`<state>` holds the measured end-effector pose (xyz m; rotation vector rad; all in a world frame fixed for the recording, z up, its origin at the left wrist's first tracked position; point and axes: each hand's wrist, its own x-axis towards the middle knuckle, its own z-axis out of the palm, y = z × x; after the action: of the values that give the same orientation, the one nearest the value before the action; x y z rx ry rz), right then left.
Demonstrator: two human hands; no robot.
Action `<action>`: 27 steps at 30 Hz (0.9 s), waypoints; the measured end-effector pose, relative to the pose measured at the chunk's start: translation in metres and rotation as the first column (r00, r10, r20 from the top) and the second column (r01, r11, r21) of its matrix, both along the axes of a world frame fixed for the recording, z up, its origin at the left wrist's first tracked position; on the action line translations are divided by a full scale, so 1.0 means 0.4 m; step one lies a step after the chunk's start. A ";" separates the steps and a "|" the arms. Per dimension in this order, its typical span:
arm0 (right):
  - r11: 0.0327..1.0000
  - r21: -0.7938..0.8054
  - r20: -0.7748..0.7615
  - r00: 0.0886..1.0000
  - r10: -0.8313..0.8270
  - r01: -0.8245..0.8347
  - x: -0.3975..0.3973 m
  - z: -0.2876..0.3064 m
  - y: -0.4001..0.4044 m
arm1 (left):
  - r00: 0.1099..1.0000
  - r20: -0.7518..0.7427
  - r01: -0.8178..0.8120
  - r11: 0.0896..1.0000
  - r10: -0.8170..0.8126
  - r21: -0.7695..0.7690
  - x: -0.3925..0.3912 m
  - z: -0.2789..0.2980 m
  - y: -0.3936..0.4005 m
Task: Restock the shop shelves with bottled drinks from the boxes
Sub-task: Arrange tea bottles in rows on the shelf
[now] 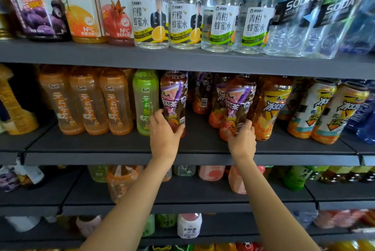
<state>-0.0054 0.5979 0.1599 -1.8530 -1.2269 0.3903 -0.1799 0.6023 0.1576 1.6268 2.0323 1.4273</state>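
Up on the middle shelf (121, 145), just right of three orange tea bottles (89, 100) and a green tea bottle (144, 100), the left hand (164, 135) curls around the base of a purple-labelled iced tea bottle (174, 96) standing upright at the shelf front. Further right, the right hand (241, 141) grips the bottom of a second purple-labelled bottle (240, 102), tilted slightly and just beside the yellow-labelled iced tea bottles (272, 108).
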 end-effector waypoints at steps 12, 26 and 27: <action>0.860 0.444 0.293 0.948 0.127 -0.252 -0.124 0.009 -0.029 | 0.988 -0.020 0.152 0.987 -0.152 0.056 -0.041 -0.002 0.020; 0.996 -0.084 -0.043 0.999 0.004 -0.007 -0.242 0.044 0.318 | 0.986 -0.049 0.163 0.985 -0.160 0.050 -0.068 -0.017 0.047; 0.997 -0.082 -0.055 0.998 -0.013 0.009 -0.243 0.045 0.320 | 0.985 -0.048 0.168 0.984 -0.166 0.053 -0.068 -0.017 0.046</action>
<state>-0.1024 0.7259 0.1778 -1.9048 -1.1783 0.4898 -0.2070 0.6208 0.1510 1.8179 1.8425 1.4142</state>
